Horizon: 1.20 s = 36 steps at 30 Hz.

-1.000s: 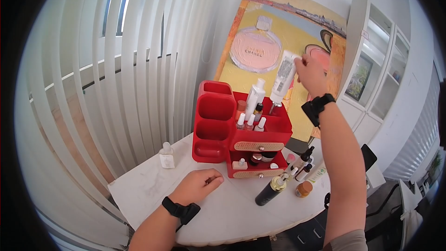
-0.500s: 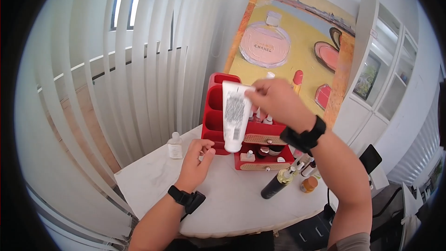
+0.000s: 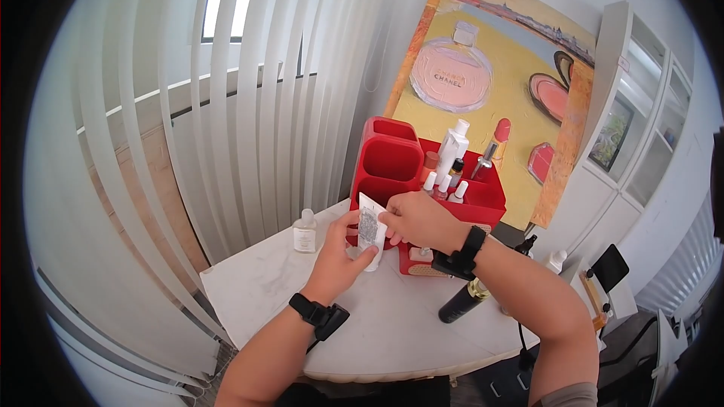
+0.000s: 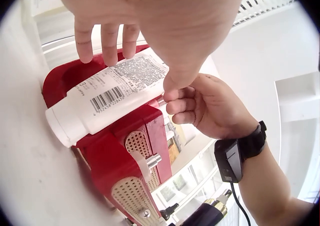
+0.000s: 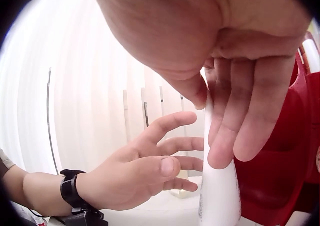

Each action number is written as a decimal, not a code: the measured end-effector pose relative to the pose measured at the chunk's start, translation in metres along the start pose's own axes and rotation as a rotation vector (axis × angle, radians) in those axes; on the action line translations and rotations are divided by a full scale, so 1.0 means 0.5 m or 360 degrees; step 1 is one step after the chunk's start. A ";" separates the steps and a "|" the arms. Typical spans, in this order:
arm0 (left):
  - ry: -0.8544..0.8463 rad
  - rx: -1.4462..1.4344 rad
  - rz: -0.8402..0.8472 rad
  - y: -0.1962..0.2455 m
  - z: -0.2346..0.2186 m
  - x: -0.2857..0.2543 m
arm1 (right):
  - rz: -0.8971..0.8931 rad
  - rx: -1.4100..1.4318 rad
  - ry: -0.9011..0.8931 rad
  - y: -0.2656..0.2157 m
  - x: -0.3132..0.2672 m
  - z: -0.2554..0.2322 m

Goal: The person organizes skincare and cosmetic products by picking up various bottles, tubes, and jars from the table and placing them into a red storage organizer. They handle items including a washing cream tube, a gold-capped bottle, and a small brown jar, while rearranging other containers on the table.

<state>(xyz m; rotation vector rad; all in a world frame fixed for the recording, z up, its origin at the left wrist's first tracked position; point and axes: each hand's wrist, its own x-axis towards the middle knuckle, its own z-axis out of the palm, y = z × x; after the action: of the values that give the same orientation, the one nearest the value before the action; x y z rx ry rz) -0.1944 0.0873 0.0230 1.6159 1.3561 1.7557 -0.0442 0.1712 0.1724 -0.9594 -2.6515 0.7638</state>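
My right hand (image 3: 426,220) pinches a white squeeze tube (image 3: 368,227) at its flat upper end, thumb on one side and fingers on the other. The tube hangs cap down in front of a red cosmetics organizer (image 3: 483,213). Printed text and a barcode cover the tube's face in the left wrist view. My left hand (image 3: 335,258) is beside the tube, its fingers extended and spread along the tube's left side, as the right wrist view shows. White-capped nail polish bottles (image 3: 443,187) and a tall white bottle (image 3: 453,145) stand in the organizer's upper section.
A small clear bottle (image 3: 305,234) stands left of my left hand on the white table (image 3: 256,294). A dark pump bottle (image 3: 461,303) is under my right forearm. Behind are vertical blinds (image 3: 256,143) and a large painting (image 3: 520,53). The organizer has a drawer pulled out.
My right hand has brought the tube from above the organizer's upper right, down and left, to my left hand. The left hand has risen and its fingers have spread beside the tube.
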 end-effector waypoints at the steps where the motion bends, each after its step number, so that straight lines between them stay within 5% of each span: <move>1: -0.0018 0.0026 -0.0012 0.000 0.000 0.000 | 0.0000 0.0000 0.0000 0.000 -0.003 0.003; 7: -0.0165 0.0189 0.0009 0.006 -0.003 -0.003 | -0.0004 0.0041 -0.0107 -0.009 -0.014 0.014; 9: -0.0190 0.0180 -0.0020 0.008 -0.001 -0.007 | 0.0031 -0.0173 -0.0350 -0.035 -0.020 -0.001; 13: -0.0319 0.0042 -0.0168 0.032 -0.010 -0.004 | -0.0066 -0.0430 -0.0381 -0.039 -0.023 -0.009; 19: -0.0179 -0.0022 -0.0095 -0.023 0.003 -0.005 | -0.0320 -0.0461 0.0700 -0.085 -0.167 -0.114; 25: -0.0161 -0.0085 -0.0275 -0.020 0.001 0.000 | -0.0039 0.0070 0.1239 0.072 -0.384 -0.088; 29: -0.0257 -0.0198 -0.0265 -0.021 0.006 0.003 | 0.0200 0.0153 0.1225 0.178 -0.454 0.005; 36: -0.0394 -0.0152 -0.0418 -0.021 -0.005 0.006 | 0.0248 0.0163 0.0636 0.227 -0.417 0.077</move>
<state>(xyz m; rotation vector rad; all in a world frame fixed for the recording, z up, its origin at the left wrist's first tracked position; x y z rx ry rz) -0.2006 0.0937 0.0164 1.4718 1.2801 1.3967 0.1610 0.0953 0.0726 -1.1629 -2.1961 0.6512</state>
